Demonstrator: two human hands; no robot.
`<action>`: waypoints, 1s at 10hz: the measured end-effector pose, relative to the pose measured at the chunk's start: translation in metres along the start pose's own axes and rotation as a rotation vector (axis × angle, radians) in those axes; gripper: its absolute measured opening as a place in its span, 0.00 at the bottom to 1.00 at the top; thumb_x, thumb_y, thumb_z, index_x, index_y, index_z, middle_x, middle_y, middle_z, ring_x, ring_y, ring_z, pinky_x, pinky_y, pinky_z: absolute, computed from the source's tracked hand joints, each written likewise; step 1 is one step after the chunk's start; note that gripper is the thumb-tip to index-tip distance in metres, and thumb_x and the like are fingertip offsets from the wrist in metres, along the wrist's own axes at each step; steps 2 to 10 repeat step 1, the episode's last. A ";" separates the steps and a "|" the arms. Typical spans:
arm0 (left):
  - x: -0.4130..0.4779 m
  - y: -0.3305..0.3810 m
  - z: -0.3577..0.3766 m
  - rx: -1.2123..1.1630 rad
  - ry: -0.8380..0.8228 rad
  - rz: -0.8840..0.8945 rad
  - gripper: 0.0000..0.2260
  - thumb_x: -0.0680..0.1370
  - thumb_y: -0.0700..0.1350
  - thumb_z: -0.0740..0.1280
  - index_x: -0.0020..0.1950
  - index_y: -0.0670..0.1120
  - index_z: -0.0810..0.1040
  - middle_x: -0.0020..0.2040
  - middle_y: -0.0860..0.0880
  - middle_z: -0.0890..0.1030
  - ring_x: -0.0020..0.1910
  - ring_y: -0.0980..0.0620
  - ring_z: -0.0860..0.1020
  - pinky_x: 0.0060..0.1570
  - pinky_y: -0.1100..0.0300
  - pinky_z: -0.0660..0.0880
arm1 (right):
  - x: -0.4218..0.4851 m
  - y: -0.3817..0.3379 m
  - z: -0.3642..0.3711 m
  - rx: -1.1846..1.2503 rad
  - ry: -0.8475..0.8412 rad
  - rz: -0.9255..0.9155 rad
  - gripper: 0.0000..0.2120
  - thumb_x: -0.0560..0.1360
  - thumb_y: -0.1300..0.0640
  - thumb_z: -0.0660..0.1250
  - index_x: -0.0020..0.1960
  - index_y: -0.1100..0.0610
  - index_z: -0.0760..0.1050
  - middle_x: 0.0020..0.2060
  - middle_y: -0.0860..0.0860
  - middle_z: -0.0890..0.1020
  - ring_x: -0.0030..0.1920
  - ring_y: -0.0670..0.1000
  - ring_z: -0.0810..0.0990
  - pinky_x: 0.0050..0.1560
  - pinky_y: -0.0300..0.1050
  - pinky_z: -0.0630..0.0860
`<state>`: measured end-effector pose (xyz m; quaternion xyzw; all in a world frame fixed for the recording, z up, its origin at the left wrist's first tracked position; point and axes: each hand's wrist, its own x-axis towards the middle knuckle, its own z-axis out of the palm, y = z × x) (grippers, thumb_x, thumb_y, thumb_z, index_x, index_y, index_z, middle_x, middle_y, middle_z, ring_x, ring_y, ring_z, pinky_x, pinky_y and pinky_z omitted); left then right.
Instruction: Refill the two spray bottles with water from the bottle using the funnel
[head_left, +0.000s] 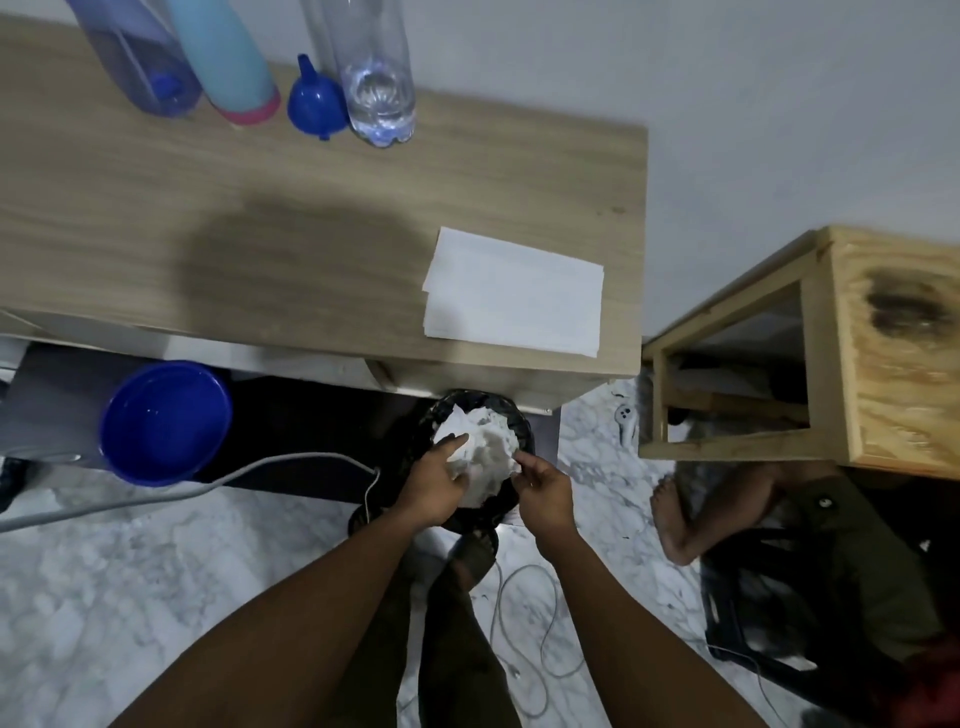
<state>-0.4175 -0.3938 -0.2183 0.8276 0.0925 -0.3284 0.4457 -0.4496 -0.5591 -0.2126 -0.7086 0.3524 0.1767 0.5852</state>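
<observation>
At the back of the wooden table (260, 208) stand a translucent purple spray bottle (137, 62), a light blue spray bottle with a pink base (228, 62), a small blue funnel (316, 104) lying mouth down, and a clear water bottle (376, 78). Both my hands are far from them, low over a black bin (522, 431) on the floor under the table's front edge. My left hand (434, 483) and my right hand (545, 491) press crumpled white tissue (488, 447) into the bin, fingers touching the paper.
A stack of white paper napkins (514, 296) lies near the table's right front corner. A blue bowl (166, 421) sits on a lower surface at left. A wooden crate-like stand (831, 353) is at right, with another person's foot (675, 519) beneath. Cables (524, 623) run across the marble floor.
</observation>
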 end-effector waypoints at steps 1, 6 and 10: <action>-0.003 0.004 -0.003 -0.071 0.061 -0.005 0.25 0.78 0.41 0.70 0.74 0.50 0.70 0.74 0.47 0.71 0.73 0.49 0.69 0.71 0.56 0.67 | 0.002 -0.002 0.001 0.032 -0.013 -0.012 0.15 0.77 0.73 0.63 0.61 0.64 0.78 0.61 0.57 0.81 0.63 0.53 0.79 0.65 0.46 0.75; -0.003 0.004 -0.003 -0.071 0.061 -0.005 0.25 0.78 0.41 0.70 0.74 0.50 0.70 0.74 0.47 0.71 0.73 0.49 0.69 0.71 0.56 0.67 | 0.002 -0.002 0.001 0.032 -0.013 -0.012 0.15 0.77 0.73 0.63 0.61 0.64 0.78 0.61 0.57 0.81 0.63 0.53 0.79 0.65 0.46 0.75; -0.003 0.004 -0.003 -0.071 0.061 -0.005 0.25 0.78 0.41 0.70 0.74 0.50 0.70 0.74 0.47 0.71 0.73 0.49 0.69 0.71 0.56 0.67 | 0.002 -0.002 0.001 0.032 -0.013 -0.012 0.15 0.77 0.73 0.63 0.61 0.64 0.78 0.61 0.57 0.81 0.63 0.53 0.79 0.65 0.46 0.75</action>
